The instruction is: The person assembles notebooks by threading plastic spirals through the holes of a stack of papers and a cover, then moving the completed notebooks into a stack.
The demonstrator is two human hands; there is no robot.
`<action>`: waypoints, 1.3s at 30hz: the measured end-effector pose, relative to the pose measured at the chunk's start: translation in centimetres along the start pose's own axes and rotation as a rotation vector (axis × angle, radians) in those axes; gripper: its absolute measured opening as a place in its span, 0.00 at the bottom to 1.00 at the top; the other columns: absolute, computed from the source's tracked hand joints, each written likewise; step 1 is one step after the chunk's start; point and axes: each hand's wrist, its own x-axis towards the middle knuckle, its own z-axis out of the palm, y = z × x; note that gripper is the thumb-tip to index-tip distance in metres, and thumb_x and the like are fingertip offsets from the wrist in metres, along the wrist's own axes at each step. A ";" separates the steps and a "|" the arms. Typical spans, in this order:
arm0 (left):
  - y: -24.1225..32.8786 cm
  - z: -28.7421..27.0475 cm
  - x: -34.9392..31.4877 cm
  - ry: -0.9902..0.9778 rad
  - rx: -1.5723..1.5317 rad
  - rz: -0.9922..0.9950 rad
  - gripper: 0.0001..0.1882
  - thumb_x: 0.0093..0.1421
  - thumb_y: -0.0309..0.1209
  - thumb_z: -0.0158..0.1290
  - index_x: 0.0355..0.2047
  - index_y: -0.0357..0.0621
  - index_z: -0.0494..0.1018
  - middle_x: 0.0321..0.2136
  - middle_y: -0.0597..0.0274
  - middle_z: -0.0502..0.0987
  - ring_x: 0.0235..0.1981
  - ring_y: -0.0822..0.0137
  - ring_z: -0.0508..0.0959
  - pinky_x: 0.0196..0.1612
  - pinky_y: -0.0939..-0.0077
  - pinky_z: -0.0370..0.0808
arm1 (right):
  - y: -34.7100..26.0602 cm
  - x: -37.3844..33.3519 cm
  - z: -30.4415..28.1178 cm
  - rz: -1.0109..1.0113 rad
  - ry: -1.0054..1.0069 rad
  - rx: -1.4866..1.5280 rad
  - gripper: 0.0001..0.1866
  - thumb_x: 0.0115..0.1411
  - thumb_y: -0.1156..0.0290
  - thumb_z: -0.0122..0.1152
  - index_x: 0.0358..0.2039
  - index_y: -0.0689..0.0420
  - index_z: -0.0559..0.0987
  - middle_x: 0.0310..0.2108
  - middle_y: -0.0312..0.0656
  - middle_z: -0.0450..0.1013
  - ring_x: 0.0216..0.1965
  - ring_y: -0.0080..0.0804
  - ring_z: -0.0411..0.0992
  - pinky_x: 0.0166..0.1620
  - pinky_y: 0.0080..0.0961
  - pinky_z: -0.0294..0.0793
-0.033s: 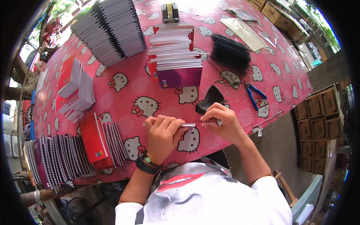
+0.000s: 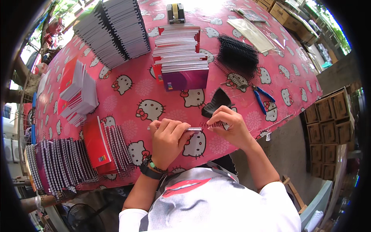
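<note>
My left hand point(image 2: 168, 136) is closed round a thin notebook point(image 2: 196, 129), seen edge-on, with most of it hidden behind the fingers. Just to the right, my right hand point(image 2: 233, 127) pinches a dark reddish spiral binding coil point(image 2: 219, 124). The coil's left end comes close to the notebook's right end; whether it threads the holes I cannot tell. Beyond the right hand lies a folded black piece point(image 2: 217, 102). Blue-handled pliers point(image 2: 263, 98) rest to its right, and a heap of black spiral coils point(image 2: 237, 55) lies farther back.
A stack of notebooks point(image 2: 185, 80) stands ahead, with a tape dispenser point(image 2: 176, 14) behind it. Tall piles of black-bound books point(image 2: 127, 31) are at far left. Loose red-covered booklets point(image 2: 79, 89) and coil-bound notebooks point(image 2: 63, 164) line the left side. Cardboard boxes point(image 2: 328, 131) stand off the table's right.
</note>
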 end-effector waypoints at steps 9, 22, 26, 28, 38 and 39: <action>0.1 -0.3 0.3 -0.032 -0.026 -0.010 0.10 0.46 0.33 0.63 0.29 0.51 0.76 0.27 0.72 0.76 0.31 0.69 0.73 0.40 0.67 0.58 | 0.5 0.4 0.1 -0.212 -0.056 -0.063 0.10 0.47 0.80 0.64 0.30 0.56 0.75 0.30 0.37 0.70 0.32 0.36 0.69 0.36 0.30 0.68; 2.0 -0.1 0.5 -0.041 -0.089 -0.027 0.15 0.47 0.35 0.63 0.36 0.51 0.75 0.30 0.71 0.75 0.35 0.68 0.73 0.44 0.66 0.59 | 0.0 -0.7 0.0 -0.011 -0.163 -0.190 0.12 0.56 0.64 0.61 0.33 0.60 0.73 0.24 0.44 0.68 0.29 0.41 0.73 0.29 0.31 0.70; 2.1 0.1 0.2 -0.113 -0.097 -0.028 0.13 0.48 0.36 0.62 0.34 0.51 0.75 0.30 0.71 0.75 0.35 0.67 0.73 0.45 0.65 0.59 | -1.2 -0.3 -0.4 0.124 -0.192 -0.068 0.14 0.57 0.61 0.60 0.34 0.60 0.73 0.27 0.45 0.72 0.27 0.40 0.73 0.29 0.30 0.71; 2.1 -0.1 0.2 -0.143 -0.106 -0.034 0.12 0.49 0.36 0.61 0.34 0.51 0.74 0.30 0.71 0.75 0.35 0.67 0.73 0.46 0.64 0.58 | -1.7 0.1 -1.2 0.208 -0.281 -0.059 0.14 0.56 0.63 0.62 0.36 0.60 0.74 0.32 0.45 0.73 0.32 0.38 0.73 0.35 0.30 0.71; 2.3 -1.2 -1.1 -0.220 -0.048 0.017 0.10 0.53 0.38 0.58 0.34 0.53 0.74 0.32 0.73 0.75 0.38 0.71 0.74 0.55 0.54 0.53 | 4.9 0.7 -1.9 0.086 -0.069 -0.669 0.35 0.38 0.48 0.74 0.46 0.48 0.73 0.56 0.53 0.61 0.55 0.51 0.60 0.53 0.46 0.62; 2.2 -1.2 -1.0 -0.200 -0.040 0.030 0.10 0.53 0.38 0.58 0.34 0.54 0.74 0.31 0.73 0.75 0.38 0.71 0.74 0.55 0.53 0.52 | 4.8 1.1 -1.8 0.112 -0.067 -0.690 0.34 0.38 0.48 0.73 0.45 0.48 0.74 0.56 0.53 0.61 0.54 0.51 0.61 0.52 0.46 0.63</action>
